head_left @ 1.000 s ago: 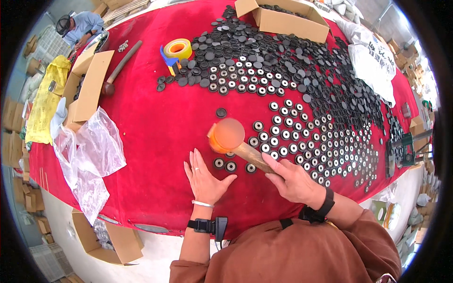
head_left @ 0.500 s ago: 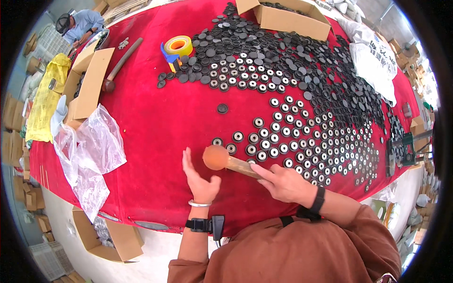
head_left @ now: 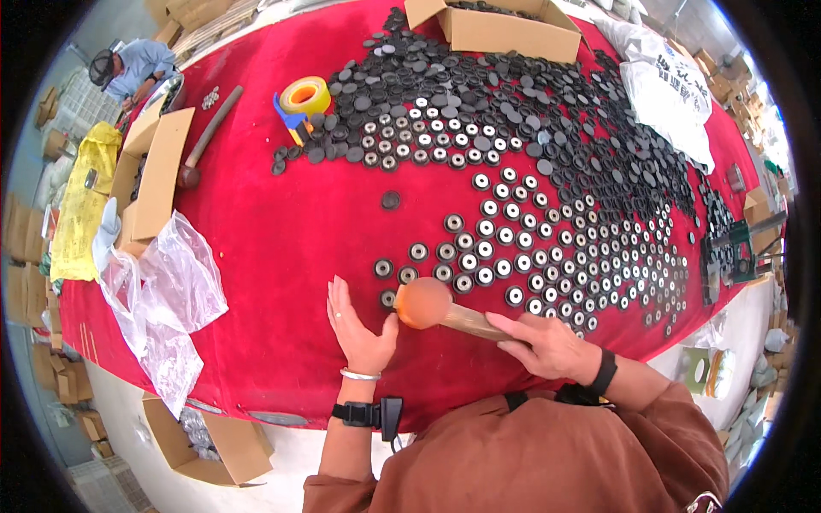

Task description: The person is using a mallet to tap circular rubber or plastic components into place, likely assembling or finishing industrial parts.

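Note:
My right hand (head_left: 547, 346) grips the wooden handle of an orange-headed mallet (head_left: 423, 302). The mallet head hangs just over a black round disc (head_left: 389, 298) on the red tablecloth (head_left: 274, 239). My left hand (head_left: 355, 329) rests flat on the cloth, fingers apart, right beside that disc and touching nothing else. Rows of black discs with pale centres (head_left: 547, 248) spread to the right of the mallet. A single plain disc (head_left: 391, 200) lies apart, farther up the cloth.
A heap of black discs (head_left: 479, 103) covers the far side, beside a yellow tape roll (head_left: 305, 96) and a cardboard box (head_left: 492, 26). Left: a second mallet (head_left: 208, 137), flat cartons (head_left: 154, 175), plastic bags (head_left: 167, 291). A white sack (head_left: 667, 90) lies right. Another person (head_left: 128, 68) works far left.
The mallet has come down from raised above the cloth to just over the disc near my left hand. My left hand stayed flat on the cloth.

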Demonstrator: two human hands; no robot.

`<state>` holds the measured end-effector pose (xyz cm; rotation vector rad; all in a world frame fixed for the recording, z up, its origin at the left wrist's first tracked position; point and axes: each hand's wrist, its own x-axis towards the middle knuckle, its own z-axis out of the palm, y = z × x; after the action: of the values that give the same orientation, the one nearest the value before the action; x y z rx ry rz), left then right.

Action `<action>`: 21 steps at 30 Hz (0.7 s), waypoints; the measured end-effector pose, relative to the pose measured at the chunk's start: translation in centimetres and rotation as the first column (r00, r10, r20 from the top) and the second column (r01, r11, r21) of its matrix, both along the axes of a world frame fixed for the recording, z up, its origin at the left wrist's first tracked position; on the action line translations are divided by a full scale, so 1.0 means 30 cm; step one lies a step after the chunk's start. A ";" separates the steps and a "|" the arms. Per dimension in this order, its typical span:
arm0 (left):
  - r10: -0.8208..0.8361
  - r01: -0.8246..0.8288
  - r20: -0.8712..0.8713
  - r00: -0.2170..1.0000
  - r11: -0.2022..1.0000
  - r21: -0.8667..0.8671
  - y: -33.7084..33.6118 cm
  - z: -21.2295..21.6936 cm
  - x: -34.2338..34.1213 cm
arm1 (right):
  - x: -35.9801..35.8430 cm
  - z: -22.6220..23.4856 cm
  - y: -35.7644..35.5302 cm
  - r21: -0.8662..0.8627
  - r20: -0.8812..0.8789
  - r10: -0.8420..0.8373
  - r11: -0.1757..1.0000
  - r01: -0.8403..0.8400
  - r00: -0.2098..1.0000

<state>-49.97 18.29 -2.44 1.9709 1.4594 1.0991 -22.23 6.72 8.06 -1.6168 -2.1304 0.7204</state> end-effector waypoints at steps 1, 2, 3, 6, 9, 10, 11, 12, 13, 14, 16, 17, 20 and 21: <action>-0.022 0.020 -0.140 0.990 1.000 -0.015 0.008 0.030 0.010 | 0.010 0.014 0.006 0.000 -0.089 -0.031 1.000 0.031 0.996; -0.044 0.037 -0.277 0.960 0.999 -0.031 0.023 0.049 0.024 | 0.023 0.029 0.011 -0.002 -0.176 -0.062 0.998 0.062 0.982; -0.065 0.061 -0.325 0.944 0.998 -0.021 0.053 0.022 0.044 | 0.044 0.045 0.011 -0.001 -0.219 -0.085 0.996 0.087 0.972; -0.252 0.237 -0.396 0.883 0.968 -0.085 0.116 0.012 0.169 | 0.092 0.065 0.003 0.006 -0.220 -0.215 0.975 0.221 0.952; -0.381 0.355 -0.391 0.838 0.924 -0.141 0.100 0.013 0.307 | 0.135 0.044 -0.007 -0.041 -0.289 -0.331 0.942 0.334 0.898; -0.413 0.389 -0.330 0.849 0.911 -0.139 0.095 0.008 0.332 | 0.147 0.053 -0.007 -0.069 -0.273 -0.367 0.930 0.362 0.889; -0.466 0.444 -0.231 0.854 0.885 -0.142 0.102 0.025 0.350 | 0.169 0.037 -0.015 -0.089 -0.308 -0.391 0.919 0.383 0.867; -0.488 0.459 -0.226 0.843 0.872 -0.170 0.113 0.044 0.362 | 0.180 0.034 -0.017 -0.041 -0.294 -0.394 0.915 0.401 0.871; -0.451 0.441 -0.266 0.852 0.892 -0.099 0.148 0.062 0.367 | 0.194 0.031 -0.016 -0.017 -0.305 -0.391 0.914 0.406 0.868; -0.420 0.432 -0.297 0.857 0.902 -0.030 0.202 0.086 0.379 | 0.206 0.029 -0.021 0.002 -0.312 -0.398 0.908 0.419 0.863; -0.206 0.258 -0.219 0.954 0.935 0.242 0.351 0.049 0.371 | 0.213 0.039 -0.014 -0.069 -0.326 -0.435 0.896 0.438 0.839; -0.123 0.176 -0.257 0.959 0.965 0.193 0.404 0.058 0.362 | 0.218 0.036 -0.008 -0.139 -0.335 -0.464 0.885 0.445 0.820; -0.114 0.183 -0.405 0.907 0.974 0.137 0.501 0.028 0.308 | 0.227 0.028 0.011 -0.139 -0.308 -0.475 0.880 0.455 0.824; -0.171 0.267 -0.505 0.846 0.956 0.123 0.533 0.011 0.284 | 0.232 0.011 0.014 -0.130 -0.318 -0.478 0.878 0.461 0.819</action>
<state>-41.44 34.28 -2.11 2.6213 1.3426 0.6793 -15.26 7.15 8.41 -1.7902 -1.3982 0.8143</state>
